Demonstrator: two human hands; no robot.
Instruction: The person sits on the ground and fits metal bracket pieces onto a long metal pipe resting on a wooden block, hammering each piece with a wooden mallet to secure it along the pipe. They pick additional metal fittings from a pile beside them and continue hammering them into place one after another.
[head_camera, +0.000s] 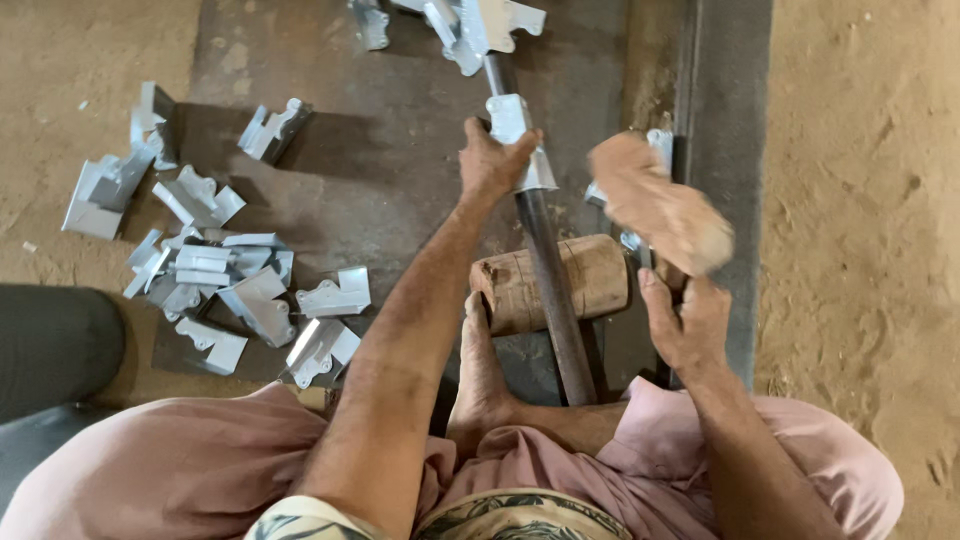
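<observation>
Two hands share our work: the left hand (490, 160) grips a metal bracket (518, 140) on the dark rod (550, 290), whose long axis runs away from us. Right hand (688, 325) clenches a wooden mallet (660, 205) (blurred), raised just right of the bracket.

The bent metal brackets (215, 275) were pale silvery grey, lying on a dark grey-brown plate (380, 150) edged by sandy tan floor (860, 200). The rod (555, 300) was dark rusty brown, its clamped bracket (520, 140) bright silver. The wooden block (600, 275) was light brown, the mallet head (660, 205) reddish tan. The trousers (170, 470) were dusty pink.
</observation>
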